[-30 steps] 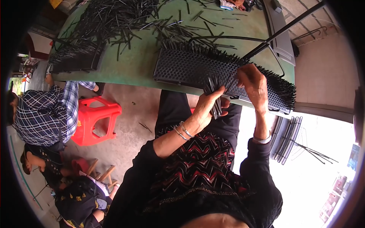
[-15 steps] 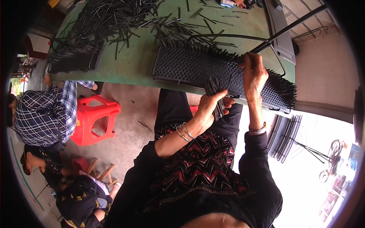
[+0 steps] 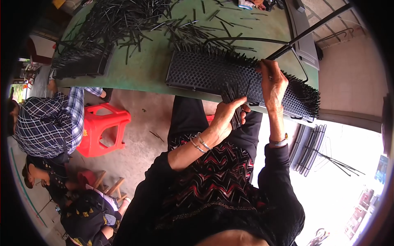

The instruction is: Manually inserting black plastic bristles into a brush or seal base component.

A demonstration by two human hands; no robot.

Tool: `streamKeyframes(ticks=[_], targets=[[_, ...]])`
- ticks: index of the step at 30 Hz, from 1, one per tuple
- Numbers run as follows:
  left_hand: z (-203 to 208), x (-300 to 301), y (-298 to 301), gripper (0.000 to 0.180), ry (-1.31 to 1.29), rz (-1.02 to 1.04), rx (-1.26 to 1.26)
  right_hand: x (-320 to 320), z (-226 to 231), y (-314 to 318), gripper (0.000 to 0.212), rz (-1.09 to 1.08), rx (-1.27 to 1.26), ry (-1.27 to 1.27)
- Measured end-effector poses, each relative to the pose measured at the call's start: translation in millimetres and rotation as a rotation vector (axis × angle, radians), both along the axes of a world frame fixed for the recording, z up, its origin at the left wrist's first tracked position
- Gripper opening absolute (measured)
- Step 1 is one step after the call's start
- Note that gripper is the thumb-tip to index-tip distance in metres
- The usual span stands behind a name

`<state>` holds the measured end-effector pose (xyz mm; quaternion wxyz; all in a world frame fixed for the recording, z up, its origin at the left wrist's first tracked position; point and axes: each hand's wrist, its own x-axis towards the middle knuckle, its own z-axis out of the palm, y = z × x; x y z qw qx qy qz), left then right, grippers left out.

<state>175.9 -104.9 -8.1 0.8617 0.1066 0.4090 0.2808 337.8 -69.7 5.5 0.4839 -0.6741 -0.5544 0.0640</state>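
Note:
My left hand (image 3: 230, 115) is closed round a bundle of thin black strips (image 3: 232, 96) just off the near edge of a perforated black panel (image 3: 201, 69). The panel lies slanting along the table's front edge, with many strips standing upright along its far side. My right hand (image 3: 274, 84) is over the right half of the panel, thumb and fingers pinched together at the row of standing strips. Whatever is between those fingertips is too small and hidden to make out.
A big heap of loose strips (image 3: 119, 20) covers the back left of the green table (image 3: 143, 74). Another strip-filled panel (image 3: 82, 63) sits at its left end. A black metal bar frame (image 3: 283, 49) reaches over my panel. Seated people (image 3: 49, 123) and a red stool (image 3: 102, 127) are at left.
My right hand has tilted slightly and stays pinched at the same stretch of the panel. The left hand keeps its bundle. Outside, a dark wheeled thing has shifted toward the lower edge.

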Motion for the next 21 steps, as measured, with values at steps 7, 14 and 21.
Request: streamKeyframes(ticks=[7,14,21], targets=[[-4,-1,0,0.019,0.014,-0.005,0.018,-3,4,5,0.011,-0.034,-0.047,-0.247],[-5,1,-1,0.020,0.034,-0.012,0.060,7,7,-8,0.017,0.065,-0.308,-0.086],[7,4,1,0.024,0.033,-0.025,0.069,3,27,-35,0.014,0.328,-0.527,0.475]])
